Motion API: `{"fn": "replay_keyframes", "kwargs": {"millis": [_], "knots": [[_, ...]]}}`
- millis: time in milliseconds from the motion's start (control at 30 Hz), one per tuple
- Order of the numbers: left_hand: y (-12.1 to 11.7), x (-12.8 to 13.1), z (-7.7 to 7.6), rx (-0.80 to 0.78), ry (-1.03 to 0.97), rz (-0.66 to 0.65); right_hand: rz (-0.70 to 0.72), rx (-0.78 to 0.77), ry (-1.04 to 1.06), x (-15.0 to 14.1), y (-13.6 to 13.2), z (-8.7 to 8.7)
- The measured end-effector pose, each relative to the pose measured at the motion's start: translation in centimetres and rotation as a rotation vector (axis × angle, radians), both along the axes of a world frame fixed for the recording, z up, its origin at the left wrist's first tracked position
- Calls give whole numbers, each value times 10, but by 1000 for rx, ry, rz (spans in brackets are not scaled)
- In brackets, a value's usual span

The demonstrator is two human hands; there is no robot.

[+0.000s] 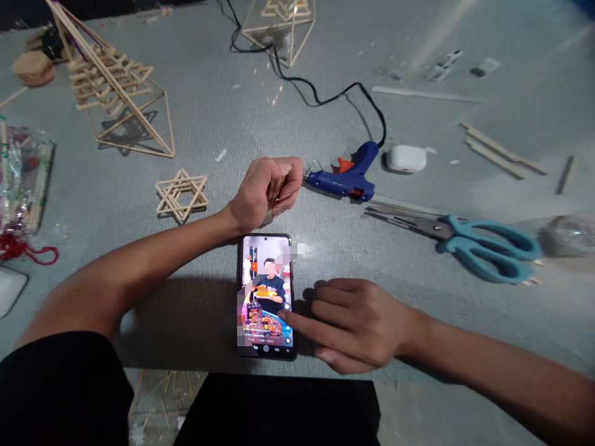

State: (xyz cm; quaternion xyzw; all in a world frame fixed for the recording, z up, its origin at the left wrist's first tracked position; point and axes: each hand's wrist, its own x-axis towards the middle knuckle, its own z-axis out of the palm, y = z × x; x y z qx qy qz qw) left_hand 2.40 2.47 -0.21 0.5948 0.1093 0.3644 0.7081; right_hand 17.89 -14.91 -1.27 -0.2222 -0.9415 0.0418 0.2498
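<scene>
My left hand (268, 191) is closed in a loose fist above the phone's top end. Something tan shows between its fingers, mostly hidden, so its kind is unclear. A smartphone (263, 291) lies face up on the table with a lit screen showing a person and food. The index finger of my right hand (351, 325) stretches out to the screen's right side, while its other fingers are partly curled and hold nothing. Just right of my left fist lies a blue hot glue gun (341, 179) with an orange trigger. A six-pointed star of thin wooden sticks (182, 197) sits to the left.
Teal-handled scissors (488, 244) lie at right, below a white earbud case (406, 158). Loose wooden sticks (504, 152) are farther right. A wooden stick frame (123, 99) stands at upper left, above a plastic bag (25, 179). A black cord (320, 101) crosses the table's far side.
</scene>
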Motion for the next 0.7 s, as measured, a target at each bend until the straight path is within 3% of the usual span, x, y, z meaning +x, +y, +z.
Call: {"fn": "replay_keyframes", "kwargs": {"millis": [133,267,333,700], "knots": [[1,-1,-1,5,2,-5,-6,3,-14,-1,0,0],[2,-1,-2,10,-17,-22,-221,-29,-30,-1,0,0],[2,0,-2,3,-29,-27,-255,-46,-4,-1,0,1],[6,0,-6,62,-77,-47,-70,35,105,-3,0,1]]}}
